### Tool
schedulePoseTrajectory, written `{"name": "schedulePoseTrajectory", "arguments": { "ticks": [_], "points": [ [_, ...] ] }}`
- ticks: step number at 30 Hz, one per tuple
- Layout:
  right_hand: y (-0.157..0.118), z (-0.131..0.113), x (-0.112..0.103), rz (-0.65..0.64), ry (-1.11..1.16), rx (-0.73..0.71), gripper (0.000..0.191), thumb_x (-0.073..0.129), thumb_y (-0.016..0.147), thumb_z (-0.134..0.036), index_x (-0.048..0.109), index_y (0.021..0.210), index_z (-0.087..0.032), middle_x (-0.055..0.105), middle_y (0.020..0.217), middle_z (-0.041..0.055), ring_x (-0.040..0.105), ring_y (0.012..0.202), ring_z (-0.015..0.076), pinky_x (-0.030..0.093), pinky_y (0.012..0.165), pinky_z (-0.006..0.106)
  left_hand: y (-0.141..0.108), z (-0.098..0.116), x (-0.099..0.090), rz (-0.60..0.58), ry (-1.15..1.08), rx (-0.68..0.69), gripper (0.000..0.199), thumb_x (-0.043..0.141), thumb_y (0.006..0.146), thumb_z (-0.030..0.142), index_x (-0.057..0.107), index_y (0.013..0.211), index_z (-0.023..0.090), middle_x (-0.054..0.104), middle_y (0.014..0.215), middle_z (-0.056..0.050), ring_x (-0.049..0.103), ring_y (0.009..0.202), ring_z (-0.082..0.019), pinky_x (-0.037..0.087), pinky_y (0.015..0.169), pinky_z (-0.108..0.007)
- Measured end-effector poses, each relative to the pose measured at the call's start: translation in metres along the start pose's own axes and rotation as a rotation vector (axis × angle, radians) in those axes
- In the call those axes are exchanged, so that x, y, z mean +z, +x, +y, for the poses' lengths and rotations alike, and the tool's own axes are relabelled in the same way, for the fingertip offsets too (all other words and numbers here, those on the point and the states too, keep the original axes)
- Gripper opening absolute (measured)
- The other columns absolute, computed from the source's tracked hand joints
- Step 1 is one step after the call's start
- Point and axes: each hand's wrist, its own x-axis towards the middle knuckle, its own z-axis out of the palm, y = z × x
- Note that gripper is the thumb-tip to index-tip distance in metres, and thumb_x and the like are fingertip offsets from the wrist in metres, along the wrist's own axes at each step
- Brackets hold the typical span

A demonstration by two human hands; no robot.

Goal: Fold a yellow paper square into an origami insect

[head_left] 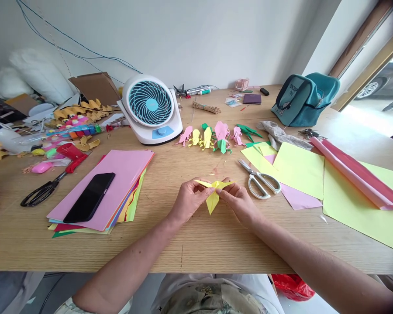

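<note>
Between my hands is a small folded yellow paper piece (pixel 212 202), with thin points out to both sides and a wider point downward. My left hand (pixel 190 198) pinches its left side, thumb at the middle. My right hand (pixel 236 199) pinches the right side, its thumb close to the other thumb. Beyond them stands a row of folded paper figures in pink (pixel 221 130), yellow (pixel 207 138) and green. White-handled scissors (pixel 260 179) lie just to the right of my right hand, with their blades partly open.
A black phone (pixel 90 197) rests on a stack of coloured paper (pixel 127 163) at left. Behind it stands a white fan (pixel 150 107). Yellow sheets (pixel 299 170), a red-pink roll (pixel 356 174) and a teal bag (pixel 301 98) are at right. Black-handled scissors (pixel 39 194) lie far left.
</note>
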Motion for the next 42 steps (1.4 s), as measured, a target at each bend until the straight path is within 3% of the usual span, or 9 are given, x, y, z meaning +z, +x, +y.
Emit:
{"name": "schedulePoseTrajectory", "arguments": {
  "ticks": [7,16,21,23,27,31,37,42],
  "points": [
    [0.002,0.002,-0.005,0.081,-0.105,0.053,0.037,0.077,0.070,-0.052,0.063,0.069,-0.017,0.060,0.068,-0.0012,0.051,0.065,0.0115,0.042,0.064,0.026,0.001,-0.002,-0.003,0.044,0.152,0.045,0.026,0.077,0.073,0.037,0.071,0.078,0.012,0.069,0.079,-0.005,0.063,0.074,-0.015,0.051,0.066,-0.023],
    [0.005,0.003,-0.005,0.063,-0.128,-0.058,0.038,0.082,0.066,-0.049,0.060,0.078,-0.020,0.063,0.071,-0.0006,0.056,0.067,0.0145,0.047,0.067,0.030,-0.004,-0.002,0.003,0.022,0.216,0.050,0.026,0.077,0.074,0.037,0.066,0.076,0.014,0.066,0.072,-0.001,0.060,0.067,-0.012,0.047,0.060,-0.021],
    [0.001,0.001,-0.008,0.005,-0.183,-0.079,0.035,0.077,0.074,-0.049,0.058,0.088,-0.022,0.065,0.078,0.0000,0.058,0.070,0.0145,0.048,0.068,0.029,-0.002,-0.007,0.002,0.047,0.235,0.025,0.031,0.075,0.075,0.042,0.068,0.075,0.013,0.064,0.068,-0.001,0.056,0.063,-0.012,0.044,0.058,-0.021],
    [0.000,-0.003,-0.009,0.049,-0.266,-0.116,0.032,0.072,0.079,-0.048,0.060,0.092,-0.022,0.063,0.080,0.0001,0.055,0.069,0.0137,0.045,0.064,0.027,-0.002,-0.008,0.001,0.027,0.193,0.003,0.033,0.076,0.073,0.044,0.068,0.074,0.012,0.063,0.067,0.000,0.055,0.062,-0.011,0.043,0.057,-0.021],
    [0.000,-0.008,-0.010,0.185,-0.342,-0.218,0.029,0.069,0.082,-0.048,0.060,0.083,-0.021,0.058,0.076,0.0002,0.049,0.065,0.0128,0.039,0.058,0.026,-0.001,-0.009,0.000,0.010,0.120,-0.013,0.033,0.077,0.073,0.044,0.067,0.072,0.012,0.061,0.066,0.001,0.053,0.061,-0.010,0.042,0.058,-0.021],
    [0.001,-0.007,-0.011,0.224,-0.365,-0.221,0.028,0.070,0.081,-0.046,0.058,0.080,-0.021,0.057,0.074,0.0000,0.047,0.062,0.0128,0.037,0.055,0.027,0.000,-0.009,0.002,-0.006,0.016,-0.052,0.034,0.079,0.070,0.044,0.067,0.074,0.013,0.062,0.067,0.001,0.055,0.064,-0.011,0.044,0.061,-0.022],
    [0.003,-0.004,-0.016,0.221,-0.516,-0.259,0.022,0.069,0.083,-0.040,0.057,0.080,-0.021,0.060,0.078,0.0017,0.053,0.068,0.0150,0.043,0.064,0.030,0.001,-0.006,0.003,0.010,-0.117,-0.139,0.038,0.084,0.062,0.045,0.067,0.078,0.014,0.064,0.073,0.000,0.056,0.066,-0.010,0.045,0.064,-0.022],
    [0.001,-0.020,-0.019,0.106,-0.734,-0.317,0.015,0.064,0.087,-0.035,0.060,0.088,-0.021,0.062,0.090,0.0040,0.056,0.082,0.0178,0.045,0.078,0.034,-0.001,-0.005,0.002,-0.042,-0.009,-0.117,0.034,0.081,0.067,0.043,0.067,0.076,0.014,0.059,0.067,0.002,0.050,0.060,-0.008,0.041,0.059,-0.021]
  ]
}}
